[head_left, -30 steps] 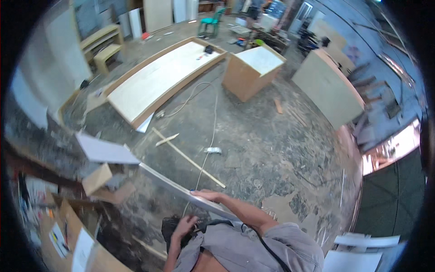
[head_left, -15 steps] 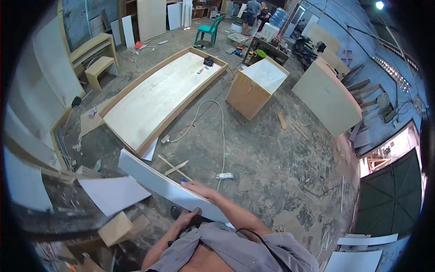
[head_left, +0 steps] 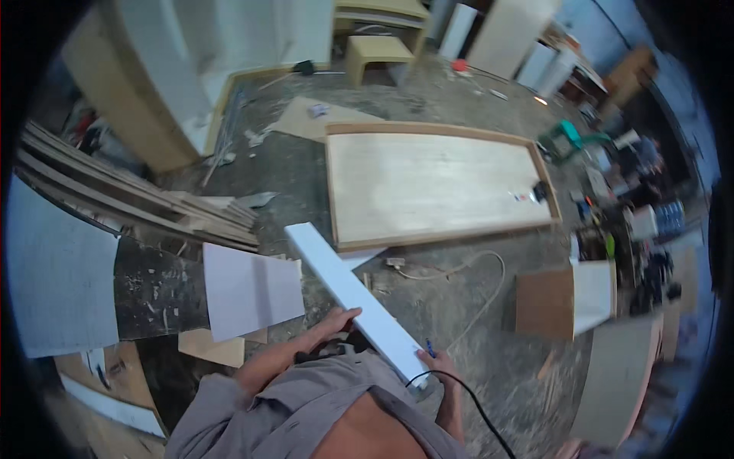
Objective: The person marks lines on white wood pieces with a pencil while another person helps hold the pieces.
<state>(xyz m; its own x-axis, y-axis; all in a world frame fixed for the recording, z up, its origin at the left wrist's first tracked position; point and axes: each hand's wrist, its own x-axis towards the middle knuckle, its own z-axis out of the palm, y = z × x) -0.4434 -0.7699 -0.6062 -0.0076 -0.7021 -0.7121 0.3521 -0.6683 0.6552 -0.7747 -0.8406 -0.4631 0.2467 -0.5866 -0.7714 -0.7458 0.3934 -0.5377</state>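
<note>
A long narrow white board (head_left: pixel 359 300) slants in front of my body, its far end up to the left and its near end by my waist. My left hand (head_left: pixel 337 320) is closed on its left edge, thumb on top and the other fingers mostly hidden. At the near right end my right hand (head_left: pixel 441 366) grips the board, also closed. A slim blue pen-like thing (head_left: pixel 430 349) sticks up at the right hand's fingers. A black cord (head_left: pixel 466 390) curves past that hand.
A large shallow wooden frame with a pale panel (head_left: pixel 428 187) lies on the floor ahead. A box cabinet (head_left: pixel 544 302) stands at the right, with a pale cable (head_left: pixel 501 287) near it. Stacked boards (head_left: pixel 138 200) and a white sheet (head_left: pixel 254 291) lie at the left.
My view has swung to the left, so the floor things appear further right. My right hand has shifted to the board's near end, and the board's broad white face now shows upward.
</note>
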